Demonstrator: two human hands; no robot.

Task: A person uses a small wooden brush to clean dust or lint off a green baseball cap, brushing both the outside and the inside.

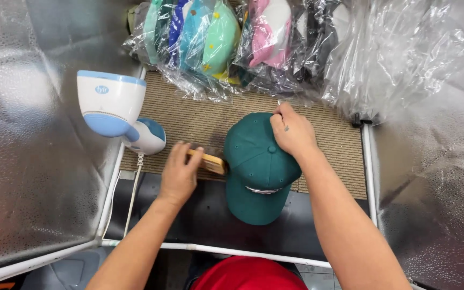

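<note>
matt cloth cap (259,166), wooden brush (209,161)
</note>
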